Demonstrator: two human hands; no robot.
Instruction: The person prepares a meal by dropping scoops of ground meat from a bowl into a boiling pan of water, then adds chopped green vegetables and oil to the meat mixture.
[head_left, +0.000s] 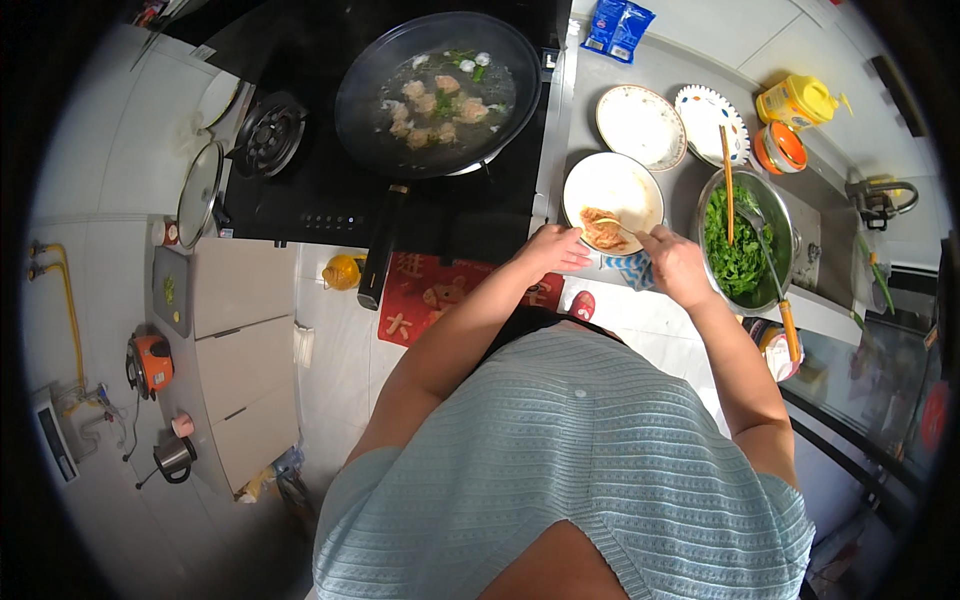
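A white bowl with a dark rim (626, 180) stands near the counter's front edge, with pinkish minced meat (598, 234) at its lower left. My right hand (675, 262) grips the handle of a small spoon (609, 221), whose bowl rests in the meat. At the bowl's left edge is my left hand (553, 249), its fingers extended and slightly apart beside the rim. Up and to the left, a black frying pan (360, 142) sits on the cooktop. Several meatballs (472, 110) and some greens lie in its liquid.
A metal basin (786, 247) of leafy greens (724, 262) stands right, with chopsticks (727, 184) and a long-handled utensil (787, 330). Two plates (637, 124) (705, 112) lie behind the bowl. The pan's handle (379, 262) juts over the cooktop's front edge.
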